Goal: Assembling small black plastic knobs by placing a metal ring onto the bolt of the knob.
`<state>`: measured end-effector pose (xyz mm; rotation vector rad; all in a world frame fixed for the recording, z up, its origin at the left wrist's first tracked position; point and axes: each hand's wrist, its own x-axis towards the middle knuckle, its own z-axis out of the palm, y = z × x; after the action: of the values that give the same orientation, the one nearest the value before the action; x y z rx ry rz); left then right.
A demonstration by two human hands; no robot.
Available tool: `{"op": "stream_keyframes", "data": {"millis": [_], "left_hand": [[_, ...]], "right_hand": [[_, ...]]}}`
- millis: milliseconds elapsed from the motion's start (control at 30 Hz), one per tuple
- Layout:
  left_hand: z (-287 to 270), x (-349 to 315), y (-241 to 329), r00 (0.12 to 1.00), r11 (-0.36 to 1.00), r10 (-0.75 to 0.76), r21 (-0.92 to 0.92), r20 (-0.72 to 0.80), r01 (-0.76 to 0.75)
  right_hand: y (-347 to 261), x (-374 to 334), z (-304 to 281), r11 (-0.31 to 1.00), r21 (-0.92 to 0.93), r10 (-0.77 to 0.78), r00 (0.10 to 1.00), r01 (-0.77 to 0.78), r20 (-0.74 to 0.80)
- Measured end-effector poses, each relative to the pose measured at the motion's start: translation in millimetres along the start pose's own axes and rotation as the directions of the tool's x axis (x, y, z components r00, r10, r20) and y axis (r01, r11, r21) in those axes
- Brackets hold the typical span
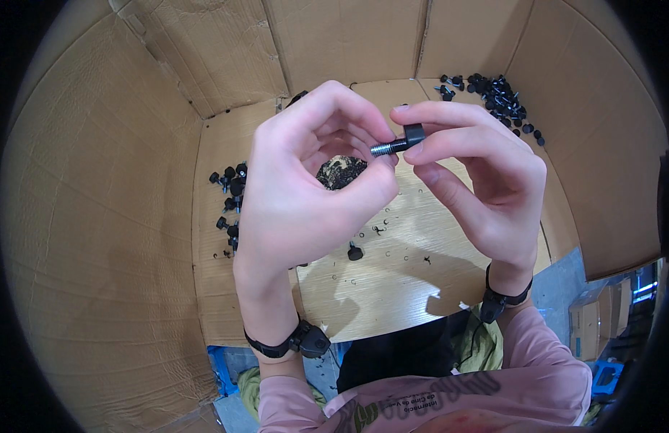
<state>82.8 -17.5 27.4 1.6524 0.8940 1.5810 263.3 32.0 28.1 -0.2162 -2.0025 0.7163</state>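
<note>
Up above the table, both hands meet at a black-headed knob screw with a metal threaded shaft pointing left. My right hand holds its black head between the fingers, the thumb lying just below. My left hand is curled, with its thumb and index fingertips closed at the shaft; whether they also pinch something tiny there is hidden. Behind the left hand shows part of a heap of small black pieces. A single knob screw lies on the light wooden table below the hands.
Cardboard walls enclose the work area at the left, back and right. A large pile of knob screws lies at the back right. Several more knob screws lie at the left. Small black ring-like bits are scattered over the tabletop.
</note>
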Motion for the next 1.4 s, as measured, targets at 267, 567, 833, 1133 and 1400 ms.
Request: {"op": "stream_keyframes", "data": {"millis": [267, 567, 833, 1133, 1400], "left_hand": [[-6.1, 3.8, -5.4, 0.954, 0.780, 0.289, 0.560, 0.074, -0.280], [-2.0, -0.5, -1.3, 0.983, 0.943, 0.184, 0.280, -0.001, -0.177], [-0.2, -0.4, -1.8, 0.995, 0.977, 0.099, 0.188, 0.001, -0.098], [-1.8, 0.9, 0.4, 1.000, 0.998, -0.001, 0.066, 0.000, 0.001], [5.6, 2.0, -2.2, 0.997, 0.997, -0.034, -0.064, -0.073, 0.029]], "right_hand": [[6.0, -0.9, -2.4, 0.991, 0.127, 0.038, 0.999, -0.034, -0.031], [6.0, -1.1, -3.6, 0.994, 0.111, 0.026, 0.999, -0.024, -0.019], [3.5, -0.7, -3.6, 0.999, 0.035, 0.010, 1.000, -0.010, -0.005], [0.7, -0.7, -1.4, 0.998, -0.058, -0.019, 1.000, 0.019, -0.001], [-0.8, -0.7, -1.5, 0.998, -0.055, -0.010, 1.000, 0.009, -0.020]]}}
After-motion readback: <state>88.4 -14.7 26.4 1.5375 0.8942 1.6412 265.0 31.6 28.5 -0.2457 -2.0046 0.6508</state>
